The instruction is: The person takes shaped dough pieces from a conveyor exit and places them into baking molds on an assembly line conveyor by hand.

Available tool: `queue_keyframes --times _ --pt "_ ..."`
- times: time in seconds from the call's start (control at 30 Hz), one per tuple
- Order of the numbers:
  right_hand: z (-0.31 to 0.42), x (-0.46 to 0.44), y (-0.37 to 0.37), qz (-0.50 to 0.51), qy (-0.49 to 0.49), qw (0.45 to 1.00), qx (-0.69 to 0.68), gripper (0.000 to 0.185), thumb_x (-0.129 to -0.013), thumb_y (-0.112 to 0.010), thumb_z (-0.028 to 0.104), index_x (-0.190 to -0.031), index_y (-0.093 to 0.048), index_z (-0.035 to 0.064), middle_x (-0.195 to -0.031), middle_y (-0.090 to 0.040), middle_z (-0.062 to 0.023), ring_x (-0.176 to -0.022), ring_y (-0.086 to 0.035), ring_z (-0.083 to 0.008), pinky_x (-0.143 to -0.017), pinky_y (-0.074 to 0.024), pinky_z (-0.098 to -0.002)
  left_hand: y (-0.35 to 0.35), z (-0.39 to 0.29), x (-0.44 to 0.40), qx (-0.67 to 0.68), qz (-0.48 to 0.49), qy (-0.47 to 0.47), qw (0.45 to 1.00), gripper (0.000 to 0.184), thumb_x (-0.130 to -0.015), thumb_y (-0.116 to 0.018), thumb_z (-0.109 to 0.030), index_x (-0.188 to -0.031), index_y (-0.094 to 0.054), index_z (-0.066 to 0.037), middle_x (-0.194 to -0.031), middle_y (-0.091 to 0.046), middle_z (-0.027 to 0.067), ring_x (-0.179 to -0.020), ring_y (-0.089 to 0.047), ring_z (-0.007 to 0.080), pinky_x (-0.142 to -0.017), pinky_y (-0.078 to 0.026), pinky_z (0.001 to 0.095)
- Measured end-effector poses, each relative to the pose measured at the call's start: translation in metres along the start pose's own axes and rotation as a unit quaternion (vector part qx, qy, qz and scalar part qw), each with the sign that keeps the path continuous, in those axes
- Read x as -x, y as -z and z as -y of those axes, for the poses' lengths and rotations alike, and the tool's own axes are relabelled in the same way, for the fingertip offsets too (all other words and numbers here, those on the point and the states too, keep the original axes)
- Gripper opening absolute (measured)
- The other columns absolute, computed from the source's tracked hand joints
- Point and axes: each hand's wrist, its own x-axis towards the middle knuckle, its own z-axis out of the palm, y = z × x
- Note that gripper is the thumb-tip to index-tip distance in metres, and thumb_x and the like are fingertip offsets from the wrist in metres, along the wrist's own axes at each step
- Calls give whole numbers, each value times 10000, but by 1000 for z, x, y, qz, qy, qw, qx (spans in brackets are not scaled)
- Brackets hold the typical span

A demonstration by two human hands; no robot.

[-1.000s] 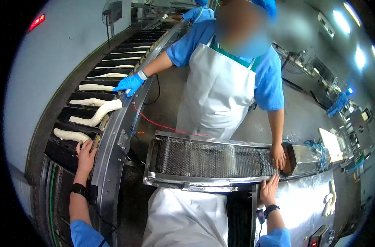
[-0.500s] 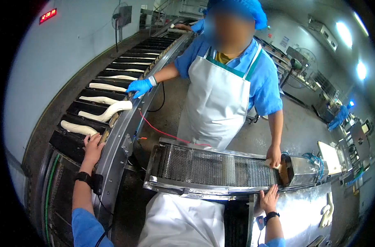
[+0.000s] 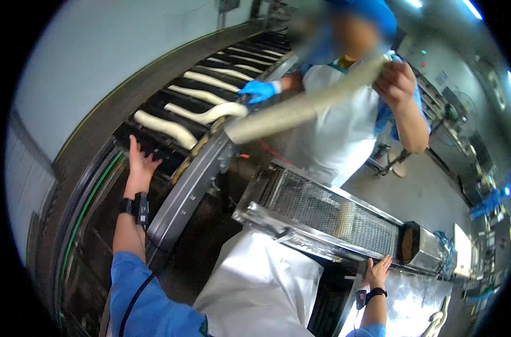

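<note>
My left hand is open, fingers apart, over the near end of the line of black trays. Just beyond it lies a long pale dough strip in a tray, apart from my fingers. A curved dough strip sits one tray further on, its end over the tray edge. My right hand lies open at the near edge of the mesh conveyor, holding nothing. Across from me, a co-worker's bare hand holds up a long dough strip, blurred by motion.
The co-worker's blue-gloved hand is at the tray line's metal rail. A pale dough piece lies on the mesh. On the steel table at right is a twisted dough piece. A metal housing caps the conveyor's end.
My left hand has come off the nearest dough strip and opened. The co-worker has lifted a dough strip from the mesh conveyor's far end toward the trays. My view has tilted and shifted.
</note>
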Motion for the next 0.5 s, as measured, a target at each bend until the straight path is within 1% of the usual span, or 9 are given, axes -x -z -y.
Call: queue_keyframes --times 0.03,0.07,0.17,0.23,0.33,0.37,0.4,0.47,0.5 --pt "15 0 0 12 -17 1000 16 931 -901 -445 603 -1503 -66 3 -1586 -57 -158 -1463 -83 -307 -1150 -171 -520 6 -7 -12 20 2 21 1000 1116 -768 -566 -741 -1529 45 -198 -1578 129 132 -1447 67 379 -1101 -51 653" --pt "26 2 0 18 -34 999 22 948 -894 -451 615 -1505 -50 10 -1586 -57 -157 -1465 -76 -308 -1144 -181 -529 9 -14 -21 41 7 42 998 1121 -764 -570 -741 -1528 51 -204 -1574 154 132 -1447 81 378 -1095 -40 667" --pt "52 14 -1 17 -30 999 30 951 -896 -445 619 -1505 -39 11 -1586 -49 -158 -1466 -71 -305 -1140 -186 -539 19 -32 -41 31 -5 49 998 1147 -764 -583 -731 -1516 109 -210 -1572 176 113 -1446 93 376 -1076 -34 693" --pt "48 10 -4 3 -27 1000 11 948 -901 -432 624 -1504 -40 6 -1586 -32 -163 -1466 -65 -309 -1128 -191 -566 8 -32 -35 36 -36 48 998 1169 -762 -590 -725 -1507 146 -207 -1570 180 119 -1443 108 379 -1065 -42 707" --pt "52 18 -8 9 -22 1000 -7 954 -900 -421 637 -1503 -37 5 -1587 -14 -158 -1464 -62 -317 -1109 -200 -600 13 -33 -41 15 -25 46 999 1180 -757 -598 -724 -1507 147 -202 -1567 196 104 -1442 118 372 -1052 -43 723" --pt "51 19 -8 10 -20 1000 -17 957 -900 -415 644 -1502 -36 4 -1588 -5 -156 -1464 -61 -321 -1099 -205 -617 11 -33 -40 4 -43 58 997 1092 -799 -582 -688 -1518 57 -171 -1581 14 144 -1439 -79 390 -1073 -138 687" --pt "50 19 -8 9 -21 1000 -18 957 -900 -415 644 -1502 -36 4 -1588 -5 -156 -1464 -61 -321 -1099 -205 -617 15 -39 -34 81 187 88 975 933 -869 -559 -600 -1504 -50 -143 -1521 -219 201 -1358 -317 380 -1071 -270 615" --pt "48 20 -10 11 -16 1000 -20 954 -900 -412 646 -1503 -37 8 -1588 -6 -154 -1464 -55 -322 -1101 -203 -615 5 -39 -26 3 120 37 992 742 -913 -583 -438 -1463 -197 -125 -1434 -367 220 -1261 -454 367 -1048 -355 554" --pt "48 20 -10 11 -17 1000 -20 954 -900 -412 646 -1503 -37 8 -1588 -6 -154 -1464 -55 -322 -1101 -203 -615 -5 -37 -19 2 121 38 992 742 -913 -583 -438 -1463 -197 -125 -1434 -367 220 -1261 -454 367 -1048 -355 554"
